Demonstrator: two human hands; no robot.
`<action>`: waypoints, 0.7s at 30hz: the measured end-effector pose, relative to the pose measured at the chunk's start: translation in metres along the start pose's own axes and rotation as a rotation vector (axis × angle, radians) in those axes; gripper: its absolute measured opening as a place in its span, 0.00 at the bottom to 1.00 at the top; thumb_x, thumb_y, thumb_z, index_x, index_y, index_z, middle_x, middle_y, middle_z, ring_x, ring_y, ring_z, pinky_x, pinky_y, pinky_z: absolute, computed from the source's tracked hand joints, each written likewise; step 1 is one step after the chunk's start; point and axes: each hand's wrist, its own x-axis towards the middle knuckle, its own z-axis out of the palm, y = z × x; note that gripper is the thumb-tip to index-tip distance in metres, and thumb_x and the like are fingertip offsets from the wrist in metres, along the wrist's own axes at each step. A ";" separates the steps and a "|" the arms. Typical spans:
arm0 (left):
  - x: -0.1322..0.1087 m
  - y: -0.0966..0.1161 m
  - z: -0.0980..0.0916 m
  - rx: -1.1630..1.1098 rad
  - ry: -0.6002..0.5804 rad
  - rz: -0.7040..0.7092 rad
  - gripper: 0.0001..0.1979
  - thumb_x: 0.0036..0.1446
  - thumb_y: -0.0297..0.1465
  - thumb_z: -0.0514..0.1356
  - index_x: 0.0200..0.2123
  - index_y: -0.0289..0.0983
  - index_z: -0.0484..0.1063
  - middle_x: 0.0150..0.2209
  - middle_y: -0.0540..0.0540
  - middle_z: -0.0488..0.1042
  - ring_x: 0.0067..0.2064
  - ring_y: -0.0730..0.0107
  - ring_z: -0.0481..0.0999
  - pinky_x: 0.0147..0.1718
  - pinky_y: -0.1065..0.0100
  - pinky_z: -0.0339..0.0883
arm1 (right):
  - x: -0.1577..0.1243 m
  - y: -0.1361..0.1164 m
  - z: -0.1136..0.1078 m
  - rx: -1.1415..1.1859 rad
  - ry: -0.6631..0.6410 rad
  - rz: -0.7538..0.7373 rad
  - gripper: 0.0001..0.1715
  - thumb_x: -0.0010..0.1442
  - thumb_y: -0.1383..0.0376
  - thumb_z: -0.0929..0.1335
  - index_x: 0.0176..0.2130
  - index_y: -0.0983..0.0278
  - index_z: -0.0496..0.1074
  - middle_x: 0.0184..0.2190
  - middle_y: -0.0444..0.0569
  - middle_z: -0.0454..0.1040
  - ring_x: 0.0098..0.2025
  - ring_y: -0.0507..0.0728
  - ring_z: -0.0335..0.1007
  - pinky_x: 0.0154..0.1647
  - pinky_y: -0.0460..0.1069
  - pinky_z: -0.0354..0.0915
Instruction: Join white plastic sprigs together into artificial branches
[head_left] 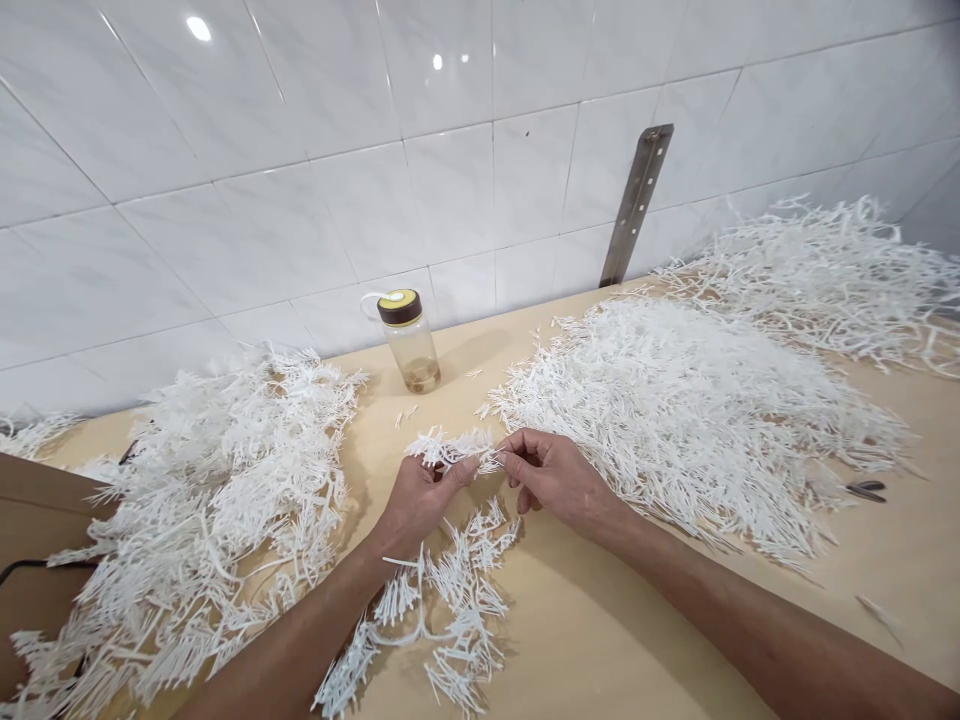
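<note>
My left hand (421,497) grips a white plastic branch with many thin prongs (448,448), fingers closed round its stem. My right hand (551,473) pinches the same branch at its right end, thumb and fingers pressed together. Both hands hover just above a light wooden table (600,620). Below my left wrist lies another white pronged branch (450,600) on the table. A large heap of loose white plastic pieces (690,400) spreads out to the right of my hands.
A pile of uncut white pronged branches (217,500) covers the table's left. A clear bottle with a dark and yellow lid (409,340) stands by the tiled wall. More white branches (825,270) lie far right. A dark small tool (866,490) rests at the right. A metal bracket (636,205) is on the wall.
</note>
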 end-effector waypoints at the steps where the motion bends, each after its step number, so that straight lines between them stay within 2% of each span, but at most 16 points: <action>1: 0.000 0.001 0.000 0.002 0.015 -0.023 0.21 0.51 0.46 0.66 0.29 0.32 0.77 0.25 0.47 0.74 0.29 0.67 0.70 0.29 0.68 0.62 | 0.000 -0.001 0.001 -0.016 0.012 -0.004 0.12 0.60 0.56 0.67 0.35 0.63 0.71 0.26 0.41 0.71 0.18 0.50 0.72 0.18 0.43 0.63; 6: 0.003 -0.002 -0.001 -0.013 0.061 -0.053 0.22 0.47 0.48 0.68 0.24 0.32 0.75 0.22 0.48 0.71 0.27 0.68 0.68 0.27 0.68 0.60 | -0.001 0.000 0.004 -0.074 0.063 -0.041 0.10 0.59 0.58 0.67 0.34 0.63 0.70 0.24 0.41 0.71 0.18 0.50 0.71 0.19 0.45 0.65; 12: 0.005 -0.007 -0.002 0.017 0.039 -0.065 0.22 0.50 0.48 0.66 0.22 0.34 0.72 0.21 0.49 0.69 0.27 0.70 0.66 0.27 0.69 0.59 | -0.001 0.004 0.007 -0.125 0.109 -0.120 0.09 0.59 0.59 0.66 0.33 0.62 0.70 0.25 0.43 0.73 0.18 0.51 0.69 0.20 0.47 0.67; 16: 0.001 0.000 0.003 0.028 0.077 -0.082 0.23 0.45 0.48 0.68 0.19 0.35 0.68 0.19 0.52 0.63 0.23 0.74 0.59 0.24 0.70 0.54 | 0.000 0.008 0.009 -0.238 0.164 -0.154 0.07 0.60 0.61 0.65 0.31 0.61 0.69 0.21 0.44 0.72 0.18 0.53 0.68 0.20 0.48 0.64; 21: -0.006 0.010 0.011 0.056 0.093 -0.069 0.25 0.45 0.47 0.68 0.16 0.36 0.61 0.17 0.54 0.55 0.22 0.77 0.52 0.21 0.70 0.47 | 0.001 0.008 0.013 -0.243 0.222 -0.091 0.07 0.60 0.63 0.65 0.29 0.60 0.65 0.15 0.41 0.69 0.17 0.54 0.67 0.20 0.48 0.62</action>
